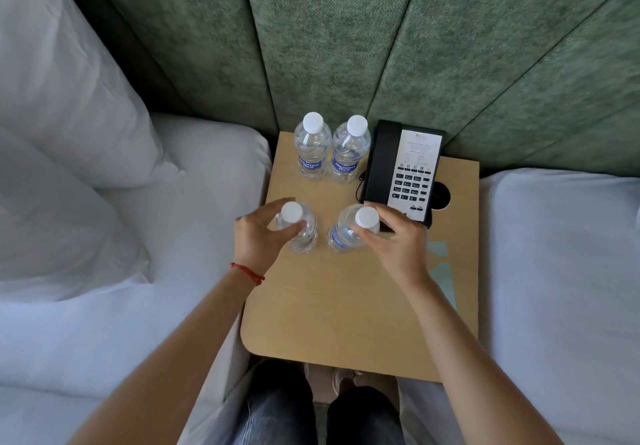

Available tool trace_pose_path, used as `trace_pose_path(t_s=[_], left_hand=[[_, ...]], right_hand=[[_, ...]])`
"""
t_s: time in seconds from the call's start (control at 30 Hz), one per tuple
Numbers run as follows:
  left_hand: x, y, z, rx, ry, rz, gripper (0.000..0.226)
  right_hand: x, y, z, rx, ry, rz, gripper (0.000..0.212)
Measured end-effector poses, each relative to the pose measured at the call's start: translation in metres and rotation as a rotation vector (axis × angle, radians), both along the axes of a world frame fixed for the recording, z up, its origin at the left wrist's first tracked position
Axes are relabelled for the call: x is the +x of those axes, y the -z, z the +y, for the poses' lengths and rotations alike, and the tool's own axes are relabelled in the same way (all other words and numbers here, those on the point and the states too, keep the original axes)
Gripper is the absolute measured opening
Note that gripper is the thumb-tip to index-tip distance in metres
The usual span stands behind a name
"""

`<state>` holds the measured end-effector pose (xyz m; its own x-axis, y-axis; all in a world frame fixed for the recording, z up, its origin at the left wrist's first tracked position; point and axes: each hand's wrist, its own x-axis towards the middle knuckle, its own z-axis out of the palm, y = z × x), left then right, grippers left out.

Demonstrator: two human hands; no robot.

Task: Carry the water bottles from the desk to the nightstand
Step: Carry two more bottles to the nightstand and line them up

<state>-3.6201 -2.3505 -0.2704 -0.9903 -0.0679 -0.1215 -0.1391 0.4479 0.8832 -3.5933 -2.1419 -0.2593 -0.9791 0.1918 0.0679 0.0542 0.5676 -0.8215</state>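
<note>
Several clear water bottles with white caps and blue labels stand upright on the light wooden nightstand (346, 313). Two stand side by side at the back: one on the left (312, 148), one on the right (349, 151). Nearer to me, my left hand (258, 236) wraps its fingers around the neck of a third bottle (301, 233). My right hand (394, 242) grips the neck of a fourth bottle (341, 233) just below its cap. Both front bottles rest on the tabletop.
A black and white desk phone (403, 170) lies at the back right of the nightstand, close to my right hand. White beds flank the nightstand on the left (156, 236) and right (561, 271). A green padded headboard (346, 46) rises behind. My legs are below the front edge.
</note>
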Motion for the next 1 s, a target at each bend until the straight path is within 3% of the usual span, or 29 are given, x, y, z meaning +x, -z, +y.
trace_pose_path(t_s=[0.37,0.63,1.0], left_hand=[[-0.081,-0.003,0.009,0.003,0.156,0.077,0.041],[-0.081,0.006,0.004,-0.028,0.222,0.023,0.043],[-0.077,0.003,0.009,-0.065,0.172,0.007,0.046]], right_hand=[[-0.068,0.014,0.003,-0.009,-0.049,-0.002,0.038],[-0.070,0.015,0.004,-0.046,-0.075,-0.067,0.042],[-0.065,0.019,-0.004,0.068,0.002,-0.046,0.038]])
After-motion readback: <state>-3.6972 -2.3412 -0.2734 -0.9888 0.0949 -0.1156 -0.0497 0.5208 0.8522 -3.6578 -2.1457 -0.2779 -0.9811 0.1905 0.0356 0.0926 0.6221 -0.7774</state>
